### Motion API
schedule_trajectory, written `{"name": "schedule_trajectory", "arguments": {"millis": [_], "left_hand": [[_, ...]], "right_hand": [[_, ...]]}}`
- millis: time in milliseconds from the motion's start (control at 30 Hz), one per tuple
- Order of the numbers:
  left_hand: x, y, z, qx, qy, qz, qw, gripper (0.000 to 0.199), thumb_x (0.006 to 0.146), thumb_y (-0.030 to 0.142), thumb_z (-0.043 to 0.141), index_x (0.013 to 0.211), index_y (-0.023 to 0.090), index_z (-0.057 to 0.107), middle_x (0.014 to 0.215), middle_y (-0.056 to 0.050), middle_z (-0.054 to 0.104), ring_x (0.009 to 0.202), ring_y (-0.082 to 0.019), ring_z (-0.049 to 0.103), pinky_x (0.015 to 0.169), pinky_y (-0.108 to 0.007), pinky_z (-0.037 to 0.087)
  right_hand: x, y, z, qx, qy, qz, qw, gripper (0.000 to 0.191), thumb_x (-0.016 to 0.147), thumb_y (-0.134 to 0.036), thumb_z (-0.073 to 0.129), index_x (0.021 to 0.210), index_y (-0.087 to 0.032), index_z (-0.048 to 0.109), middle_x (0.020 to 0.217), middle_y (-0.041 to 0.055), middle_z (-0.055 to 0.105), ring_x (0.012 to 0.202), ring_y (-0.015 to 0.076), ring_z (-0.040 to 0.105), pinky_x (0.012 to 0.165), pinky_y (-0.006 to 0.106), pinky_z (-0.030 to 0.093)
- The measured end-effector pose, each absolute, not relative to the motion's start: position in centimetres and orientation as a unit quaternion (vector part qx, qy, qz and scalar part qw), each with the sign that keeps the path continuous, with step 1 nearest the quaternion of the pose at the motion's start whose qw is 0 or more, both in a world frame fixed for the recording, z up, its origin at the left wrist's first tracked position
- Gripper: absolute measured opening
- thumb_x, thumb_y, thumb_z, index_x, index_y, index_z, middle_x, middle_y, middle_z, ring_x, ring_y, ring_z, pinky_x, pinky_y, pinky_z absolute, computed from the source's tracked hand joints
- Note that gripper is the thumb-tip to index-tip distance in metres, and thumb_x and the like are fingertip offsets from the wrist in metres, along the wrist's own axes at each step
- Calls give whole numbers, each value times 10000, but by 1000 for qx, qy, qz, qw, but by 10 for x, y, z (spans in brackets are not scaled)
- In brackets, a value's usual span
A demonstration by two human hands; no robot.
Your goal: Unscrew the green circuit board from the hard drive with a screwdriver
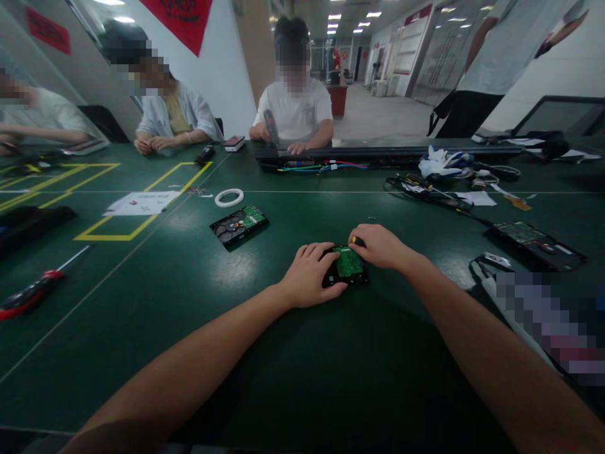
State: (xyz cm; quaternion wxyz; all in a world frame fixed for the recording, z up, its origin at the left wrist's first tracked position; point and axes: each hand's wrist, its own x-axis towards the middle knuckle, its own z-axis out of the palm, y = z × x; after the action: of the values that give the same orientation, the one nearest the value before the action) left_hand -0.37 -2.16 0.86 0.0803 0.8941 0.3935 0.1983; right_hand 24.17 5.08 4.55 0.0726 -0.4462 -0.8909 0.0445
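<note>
A hard drive with a green circuit board [350, 262] lies on the green table in front of me. My left hand [312, 275] is wrapped over its left side, thumb along the near edge and fingers on the far edge and board. At the drive's far right corner, my right hand [377, 246] is closed around a small screwdriver with a black and yellow handle [358, 241]; its tip is hidden. A second hard drive [239, 225] rests farther left, with its board side up, beside a white tape roll [229, 198].
Left: a red-black screwdriver [35, 291] and papers [142, 203]. Right: another drive [537, 244], cables [432, 192], white gloves [442, 162] and a bag-like item. Across the table, a seated person [293, 113] holds a power tool near a long black bar [387, 154]. Others sit left; one stands right.
</note>
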Motion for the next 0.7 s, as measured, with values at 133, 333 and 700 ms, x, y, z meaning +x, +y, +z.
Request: {"name": "schedule_trajectory", "arguments": {"millis": [133, 333, 700], "left_hand": [[-4, -22, 9, 895, 393, 196, 80, 690, 930, 621, 675, 1484, 226, 561, 1575, -161, 510, 1447, -386, 478, 1212, -608, 374], [-4, -21, 8, 895, 394, 197, 78, 687, 933, 624, 669, 1478, 219, 567, 1568, -156, 515, 1444, -380, 481, 1210, -596, 384], [-4, -22, 10, 896, 392, 194, 81, 693, 941, 618, 669, 1491, 213, 553, 1573, -164, 513, 1444, -383, 480, 1211, -602, 376]], "right_hand": [[242, 50, 47, -443, -892, 49, 75, 140, 1001, -271, 645, 1012, -193, 761, 1070, 114, 757, 981, 262, 695, 887, 361, 499], [242, 50, 48, -441, -892, 56, 81, 147, 995, -263, 641, 998, -198, 773, 1046, 105, 768, 970, 260, 702, 885, 361, 497], [248, 56, 45, -443, -887, 85, 97, 166, 980, -298, 662, 995, -201, 797, 1031, 87, 797, 965, 263, 726, 893, 375, 507]]}}
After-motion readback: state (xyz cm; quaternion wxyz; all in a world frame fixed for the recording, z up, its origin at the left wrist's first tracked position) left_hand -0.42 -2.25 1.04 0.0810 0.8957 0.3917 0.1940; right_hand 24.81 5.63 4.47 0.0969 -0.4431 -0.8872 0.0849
